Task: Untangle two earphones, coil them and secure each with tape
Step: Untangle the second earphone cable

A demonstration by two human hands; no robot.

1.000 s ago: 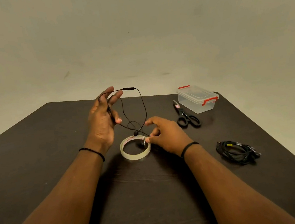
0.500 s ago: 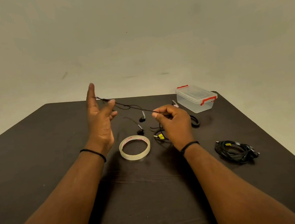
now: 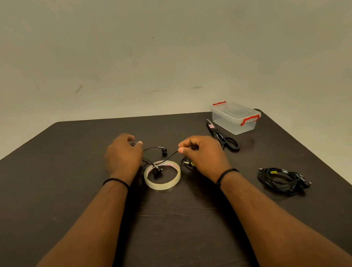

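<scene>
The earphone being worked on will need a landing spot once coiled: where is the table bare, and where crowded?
Bare: the table left of the left hand, and the near strip between the forearms below the tape roll. Crowded: the right side, with scissors, plastic box and the bundled earphone. The right hand pinches the cord.

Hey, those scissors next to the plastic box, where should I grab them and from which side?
Take the scissors by the black loop handles, which lie at the near end, just past the right hand. Probably come from above on the near side: the blades point away toward the table's far edge, alongside the clear box, so the handles are the reachable part.
</scene>
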